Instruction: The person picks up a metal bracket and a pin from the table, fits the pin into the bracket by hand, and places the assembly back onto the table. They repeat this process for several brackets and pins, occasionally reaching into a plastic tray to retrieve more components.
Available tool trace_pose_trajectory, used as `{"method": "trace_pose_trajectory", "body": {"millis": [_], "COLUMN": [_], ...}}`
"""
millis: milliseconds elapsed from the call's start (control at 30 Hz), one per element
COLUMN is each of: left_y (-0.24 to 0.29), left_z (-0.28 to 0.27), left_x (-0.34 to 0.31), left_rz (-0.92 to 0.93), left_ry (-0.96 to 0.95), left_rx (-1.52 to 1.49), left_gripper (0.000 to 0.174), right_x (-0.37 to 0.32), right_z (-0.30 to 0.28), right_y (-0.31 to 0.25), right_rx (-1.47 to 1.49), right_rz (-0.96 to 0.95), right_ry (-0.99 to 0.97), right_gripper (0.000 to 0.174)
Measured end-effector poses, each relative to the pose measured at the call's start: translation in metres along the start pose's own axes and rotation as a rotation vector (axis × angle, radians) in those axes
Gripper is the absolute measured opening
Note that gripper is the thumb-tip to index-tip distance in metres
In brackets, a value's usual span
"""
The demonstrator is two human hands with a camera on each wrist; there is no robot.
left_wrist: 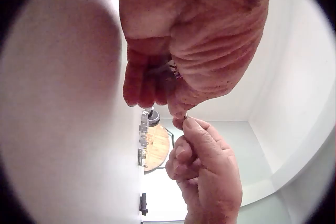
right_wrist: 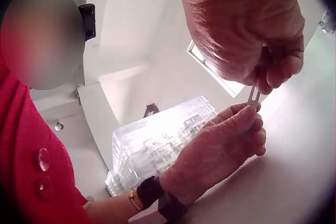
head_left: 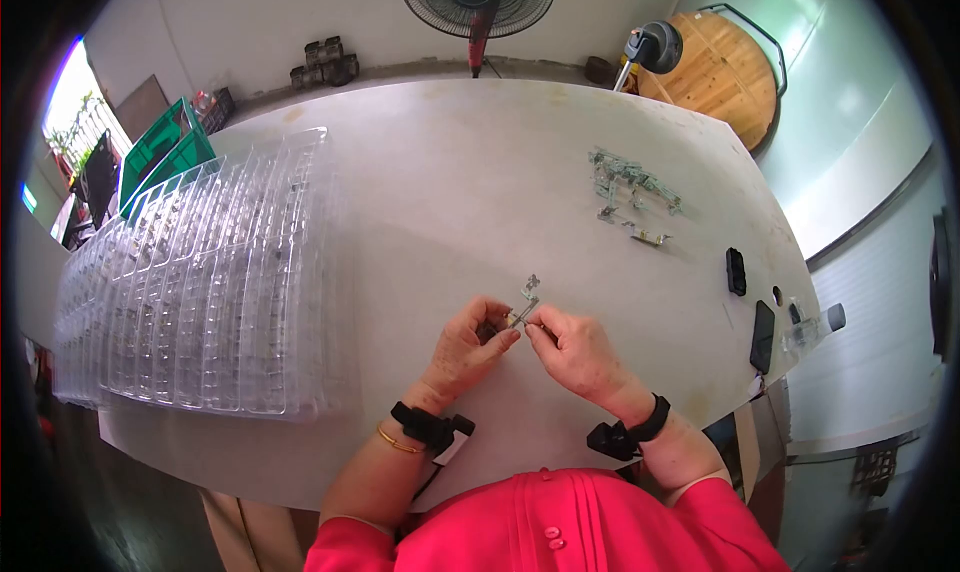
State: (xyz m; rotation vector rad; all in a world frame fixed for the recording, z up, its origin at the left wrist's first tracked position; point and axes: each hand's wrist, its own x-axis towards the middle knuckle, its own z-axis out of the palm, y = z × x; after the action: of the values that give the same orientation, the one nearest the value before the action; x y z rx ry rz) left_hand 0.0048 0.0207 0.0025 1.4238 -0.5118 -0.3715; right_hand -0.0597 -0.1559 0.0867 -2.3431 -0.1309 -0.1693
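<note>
Close to the table's near side, both hands meet at a small metal part [head_left: 529, 290] with a slotted flat strip [right_wrist: 253, 97]. My left hand [head_left: 468, 350] pinches one end of it between thumb and fingers. More small metal bits [left_wrist: 174, 69] show in the left palm, mostly hidden by the curled fingers. The right hand [head_left: 582, 354] pinches the part from the other side with thumb and forefinger. A loose pile of similar metal parts [head_left: 632, 182] lies farther off to the right, with one separate piece [head_left: 650, 238] beside it.
Stacked clear plastic trays [head_left: 215, 292] fill the left of the white table [head_left: 430, 182], a green crate [head_left: 165, 157] behind them. At the right edge are a black object [head_left: 736, 272], a phone [head_left: 763, 334] and a clear bottle [head_left: 812, 330]. A fan [head_left: 476, 2] stands beyond.
</note>
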Motion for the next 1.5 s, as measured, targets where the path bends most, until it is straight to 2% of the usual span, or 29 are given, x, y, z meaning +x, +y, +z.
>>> {"method": "trace_pose_trajectory", "body": {"millis": [67,167,233,300,400,467,567,767,867,933,967,1033,1067,1133,1200,1233,1300,1367,1433,1500], "left_y": [0.0,0.008,0.019,0.026,0.037,0.039,0.034,0.047,0.059,0.078,0.084,0.091,0.078,0.05,0.046,0.044,0.032,0.022,0.012,0.004], "left_z": [0.0,0.001,0.004,0.005,0.007,0.008,0.006,0.007,0.004,0.008,0.012,0.019,0.016,0.01,0.016,0.017,0.015,0.015,0.018,0.015], "left_x": [0.0,0.001,0.001,0.001,0.003,0.003,0.005,0.003,0.006,0.007,0.006,0.004,0.003,0.002,0.004,0.005,0.008,0.01,0.011,0.012], "left_rz": [0.01,-0.055,-0.171,-0.207,-0.299,-0.356,-0.423,-0.489,-0.545,-0.643,-0.645,-0.602,-0.602,-0.08,-0.202,-0.18,-0.17,-0.171,-0.158,-0.134], "left_ry": [0.003,0.042,0.097,0.107,0.12,0.12,0.08,0.136,0.072,0.033,0.033,0.055,0.065,0.085,0.13,0.126,0.132,0.14,0.186,0.069], "left_rx": [0.02,0.035,-0.055,-0.006,0.073,0.118,0.082,0.029,0.23,0.397,0.403,0.608,0.61,1.208,1.16,1.159,1.133,1.087,1.076,1.037], "left_gripper": [0.028,0.025,0.023,0.024,0.026,0.028,0.034,0.042,0.041,0.039,0.039,0.035,0.035,0.03,0.027,0.024,0.02,0.019,0.019,0.018], "right_x": [-0.001,-0.004,-0.007,-0.009,-0.009,-0.007,-0.008,-0.013,-0.015,-0.014,-0.014,-0.015,-0.014,-0.014,-0.014,-0.013,-0.012,-0.012,-0.013,-0.012], "right_z": [-0.001,-0.011,-0.019,-0.028,-0.036,-0.04,-0.041,-0.041,-0.042,-0.042,-0.042,-0.042,-0.042,-0.045,-0.046,-0.044,-0.042,-0.041,-0.04,-0.041], "right_y": [0.004,0.006,0.013,0.024,0.053,0.071,0.093,0.105,0.106,0.109,0.11,0.112,0.111,0.107,0.106,0.108,0.106,0.103,0.103,0.102], "right_rx": [-0.024,0.008,0.035,0.062,0.156,0.412,0.465,0.57,0.584,0.602,0.606,0.63,0.647,0.604,0.519,0.48,0.453,0.535,0.583,0.576], "right_rz": [0.089,0.111,0.151,0.19,0.261,0.409,0.426,0.404,0.389,0.392,0.397,0.39,0.381,0.386,0.351,0.287,0.283,0.388,0.403,0.387], "right_ry": [-0.014,0.022,0.012,-0.002,-0.081,-0.182,-0.239,-0.202,-0.205,-0.21,-0.22,-0.221,-0.224,-0.223,-0.196,-0.183,-0.157,-0.157,-0.156,-0.167], "right_gripper": [0.014,0.016,0.015,0.015,0.018,0.019,0.021,0.022,0.022,0.022,0.022,0.022,0.022,0.022,0.022,0.022,0.021,0.019,0.016,0.016]}}
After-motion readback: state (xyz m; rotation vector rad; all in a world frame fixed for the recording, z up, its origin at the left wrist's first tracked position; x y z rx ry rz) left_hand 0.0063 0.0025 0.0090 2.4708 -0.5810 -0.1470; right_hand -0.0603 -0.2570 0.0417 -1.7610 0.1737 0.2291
